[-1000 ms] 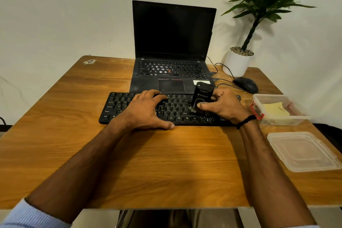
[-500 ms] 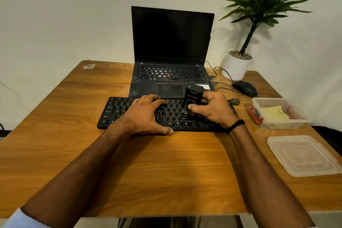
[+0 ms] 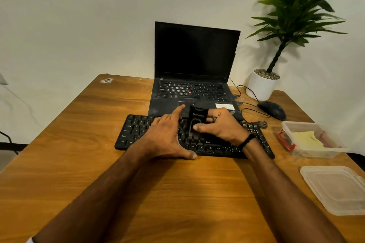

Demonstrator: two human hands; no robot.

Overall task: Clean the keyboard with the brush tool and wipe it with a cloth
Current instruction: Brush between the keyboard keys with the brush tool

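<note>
Brush tool (image 3: 197, 119): stands upright on the keyboard (image 3: 134, 132), pinched low on its body by the right hand (image 3: 222, 127). Judged light, rigid and smooth-cased, best held at the lower sides. Left hand (image 3: 165, 137) rests spread on the keys just beside it. Cloth (image 3: 307, 139) lies in a tub (image 3: 316, 153) on the bench (image 3: 177, 193), outboard of the right hand.

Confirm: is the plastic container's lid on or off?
Off: the container stands open with a yellow cloth inside, and the lid lies separately on the table.
</note>
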